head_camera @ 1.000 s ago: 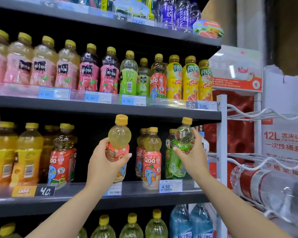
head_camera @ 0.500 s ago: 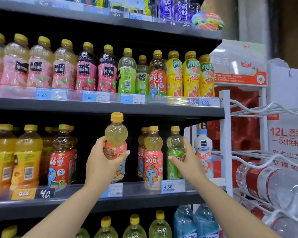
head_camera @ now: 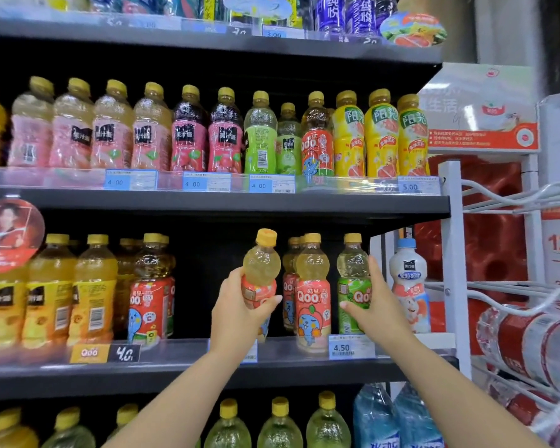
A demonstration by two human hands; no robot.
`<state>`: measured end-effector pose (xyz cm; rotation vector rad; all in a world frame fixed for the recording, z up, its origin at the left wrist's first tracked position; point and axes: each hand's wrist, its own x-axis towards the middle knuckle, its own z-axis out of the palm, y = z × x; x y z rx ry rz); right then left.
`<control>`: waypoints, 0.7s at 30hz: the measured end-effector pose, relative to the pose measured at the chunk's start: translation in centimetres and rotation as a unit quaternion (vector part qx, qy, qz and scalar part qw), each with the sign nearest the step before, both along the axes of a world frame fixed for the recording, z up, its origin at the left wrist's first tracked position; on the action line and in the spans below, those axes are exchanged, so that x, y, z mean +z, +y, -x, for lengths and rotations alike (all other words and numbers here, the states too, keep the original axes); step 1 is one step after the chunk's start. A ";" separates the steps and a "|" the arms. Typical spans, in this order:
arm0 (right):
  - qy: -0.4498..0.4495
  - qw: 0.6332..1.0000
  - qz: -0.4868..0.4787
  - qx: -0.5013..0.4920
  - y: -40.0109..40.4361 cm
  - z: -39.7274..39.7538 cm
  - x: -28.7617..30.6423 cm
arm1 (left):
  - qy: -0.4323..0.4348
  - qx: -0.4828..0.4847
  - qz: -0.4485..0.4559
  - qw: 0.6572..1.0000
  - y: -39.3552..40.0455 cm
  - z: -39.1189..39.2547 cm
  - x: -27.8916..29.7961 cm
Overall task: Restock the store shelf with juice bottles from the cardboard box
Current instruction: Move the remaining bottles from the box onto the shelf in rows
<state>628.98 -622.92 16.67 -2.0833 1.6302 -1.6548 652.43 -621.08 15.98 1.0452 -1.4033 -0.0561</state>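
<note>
My left hand (head_camera: 236,312) grips a pale-yellow juice bottle with a peach-pink label (head_camera: 261,276), held tilted in front of a dark gap in the middle shelf (head_camera: 188,360). My right hand (head_camera: 374,305) wraps a green-label Qoo bottle (head_camera: 353,282) that stands on the same shelf near its right end. Between the two hands stands a red-label Qoo bottle (head_camera: 312,295) at the shelf front. The cardboard box is out of view.
Rows of juice bottles fill the upper shelf (head_camera: 207,202) and the left of the middle shelf. A white milk-drink bottle (head_camera: 409,286) stands right of my right hand. A white wire rack (head_camera: 451,253) with large water bottles (head_camera: 530,341) flanks the shelf's right side.
My right hand has set the green-label bottle down onto the shelf and still holds it. My left hand has carried the peach bottle slightly lower and toward the gap.
</note>
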 end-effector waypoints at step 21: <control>-0.032 0.999 0.024 -0.024 -1.1 -0.4 -1.7 | -0.067 0.043 -0.124 0.989 -3.2 1.8 0.0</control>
